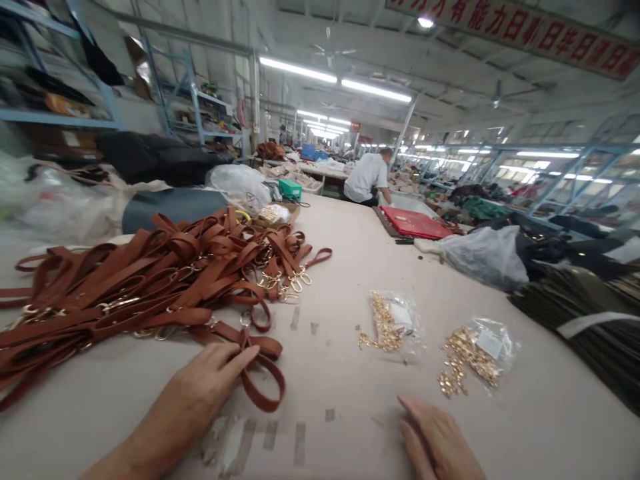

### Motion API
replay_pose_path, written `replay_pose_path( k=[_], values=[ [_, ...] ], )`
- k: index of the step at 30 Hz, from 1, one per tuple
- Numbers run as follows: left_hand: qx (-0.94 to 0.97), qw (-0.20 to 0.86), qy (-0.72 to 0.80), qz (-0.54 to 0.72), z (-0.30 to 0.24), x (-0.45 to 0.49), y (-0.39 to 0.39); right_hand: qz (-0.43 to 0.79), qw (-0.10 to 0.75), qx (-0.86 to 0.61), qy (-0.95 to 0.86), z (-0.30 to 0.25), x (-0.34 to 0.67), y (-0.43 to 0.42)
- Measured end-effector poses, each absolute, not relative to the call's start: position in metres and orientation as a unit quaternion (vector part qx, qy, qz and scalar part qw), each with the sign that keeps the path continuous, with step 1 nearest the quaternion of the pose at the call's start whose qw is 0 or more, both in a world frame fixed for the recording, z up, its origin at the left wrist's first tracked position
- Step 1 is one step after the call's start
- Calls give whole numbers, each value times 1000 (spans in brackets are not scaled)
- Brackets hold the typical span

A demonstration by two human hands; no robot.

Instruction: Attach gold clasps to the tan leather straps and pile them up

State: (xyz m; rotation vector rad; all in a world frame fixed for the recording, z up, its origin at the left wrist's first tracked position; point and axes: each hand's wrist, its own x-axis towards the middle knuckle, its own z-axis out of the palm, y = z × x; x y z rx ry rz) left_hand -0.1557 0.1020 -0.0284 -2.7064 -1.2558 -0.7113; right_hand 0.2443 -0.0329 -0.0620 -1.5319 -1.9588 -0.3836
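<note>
My left hand (200, 393) lies flat on the table with its fingers stretched out, the fingertips resting on the looped end of a brown leather strap (260, 373). That strap belongs to a big pile of brown straps with gold clasps (150, 280) spread over the left of the table. My right hand (435, 440) rests near the front edge, fingers together and extended, holding nothing. Beyond it lie two clear plastic bags of small gold metal fittings (387, 323) (473, 357), with some fittings spilled beside them.
A red board (415, 223) and plastic-wrapped bundles (480, 257) lie farther back on the table (340, 280). Dark stacked material (590, 313) lines the right edge. A person in a white shirt (367, 177) works at the far end. Blue shelving (60, 87) stands on the left.
</note>
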Motion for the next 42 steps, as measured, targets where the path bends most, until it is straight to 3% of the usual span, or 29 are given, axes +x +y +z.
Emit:
replay_pose_path(
  k=[7,12,17,24,29,33,38,42],
  values=[
    [-922,-5,-319,-219,-11,-128,63,-211,195,-625,-726,-80,197,54],
    [-888,-55,-387,-240,9,-145,88,-193,207,-641,-713,-82,195,61],
    [-914,-87,-360,-167,32,-140,126,-137,315,-652,-676,-68,194,58],
    [-959,-148,-218,-103,37,-106,145,100,444,-732,-507,-49,182,22],
    [-937,-234,-228,-122,48,-102,138,242,510,-736,-373,-44,181,-3],
    [-874,-340,-297,-182,63,-97,109,272,575,-707,-310,-32,178,-21],
    [-724,-558,-322,-247,61,-70,58,331,668,-595,-301,-20,161,-48],
    [-599,-697,-304,-250,45,-46,25,414,682,-517,-312,-7,133,-67]
  ],
)
